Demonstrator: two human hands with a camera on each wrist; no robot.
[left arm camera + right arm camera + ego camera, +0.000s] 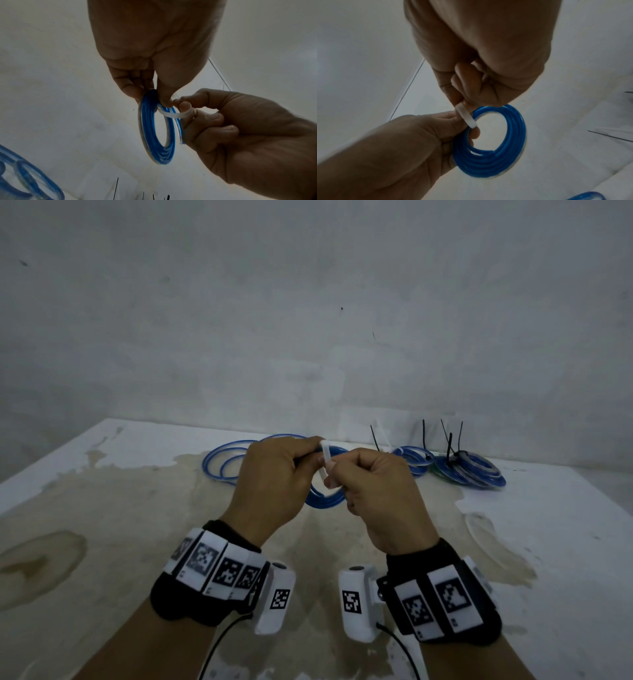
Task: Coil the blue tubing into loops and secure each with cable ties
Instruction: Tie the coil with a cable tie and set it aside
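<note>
A small coil of blue tubing [325,498] [158,136] [496,163] is held upright above the table between both hands. My left hand [313,457] [153,96] [469,129] pinches the coil's top edge between thumb and fingers. A white cable tie [325,462] [171,115] [467,117] bends around the coil's strands beside that pinch. My right hand [337,475] [188,108] [464,102] pinches the tie with curled fingers, close against the left fingertips. The tie's ends are hidden in the fingers.
Loose blue tubing [222,465] lies in open loops on the stained white table [102,542] behind the left hand. At the back right sit two finished coils [412,460] [469,472] with black cable ties [448,445] sticking up. A grey wall [308,320] stands close behind.
</note>
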